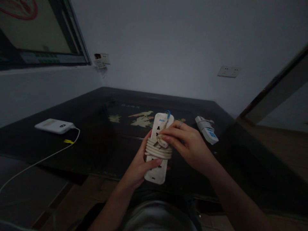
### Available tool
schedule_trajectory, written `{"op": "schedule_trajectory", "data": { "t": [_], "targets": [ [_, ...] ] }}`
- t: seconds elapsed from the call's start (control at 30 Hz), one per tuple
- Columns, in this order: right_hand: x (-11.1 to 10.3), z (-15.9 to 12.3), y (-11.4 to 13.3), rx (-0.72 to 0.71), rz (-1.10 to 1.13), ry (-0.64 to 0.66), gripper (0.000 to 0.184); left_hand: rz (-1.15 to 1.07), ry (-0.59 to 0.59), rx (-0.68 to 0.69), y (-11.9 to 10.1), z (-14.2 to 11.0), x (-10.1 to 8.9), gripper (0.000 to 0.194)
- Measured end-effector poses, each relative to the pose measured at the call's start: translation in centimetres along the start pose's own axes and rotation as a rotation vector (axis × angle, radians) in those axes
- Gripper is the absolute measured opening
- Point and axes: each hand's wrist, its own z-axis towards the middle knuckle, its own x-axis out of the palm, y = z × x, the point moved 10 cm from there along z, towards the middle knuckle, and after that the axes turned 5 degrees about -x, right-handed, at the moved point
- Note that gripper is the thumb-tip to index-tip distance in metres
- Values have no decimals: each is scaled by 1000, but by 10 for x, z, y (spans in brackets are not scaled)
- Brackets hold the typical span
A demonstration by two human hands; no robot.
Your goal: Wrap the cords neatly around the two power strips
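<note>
A white power strip [156, 175] is held up in front of me, tilted slightly, with its own cord [157, 151] wound several times round the middle. My left hand [141, 163] grips it from the left side, thumb lying across the front below the coils. Between the thumb and fingers of my right hand [186, 141] is the cord's plug [162, 141], its metal prongs pointing down and left over the coils. Blue wire [168, 113] shows at the strip's top end. The fingers behind the strip are hidden.
A second power strip [207, 130] with wound cord lies on the dark table [96, 109] at right. At left are a white box-shaped device [55, 126] with a trailing cable and a yellow tag [68, 141]. Wall sockets [228, 72] sit behind.
</note>
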Motion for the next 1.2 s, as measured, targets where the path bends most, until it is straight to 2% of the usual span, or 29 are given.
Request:
{"op": "schedule_trajectory", "data": {
  "t": [0.33, 0.5, 0.73, 0.87, 1.2],
  "targets": [
    [-1, -4, -5, 28, 10, -110, 17, -2, -26, 51, -2, 2, 0, 93],
    [4, -3, -12, 53, 73, -92, 17, 22, -68, 68, -4, 2, -3, 91],
    [2, -5, -16, 34, 107, -28, 17, 12, 16, -32, 3, 4, 1, 93],
    [1, -5, -16, 32, 112, -10, 17, 19, 16, -41, -1, 4, 2, 94],
    [-13, -3, 0, 10, 66, -142, 19, -69, -16, -22, -4, -8, 7, 91]
  ]
}}
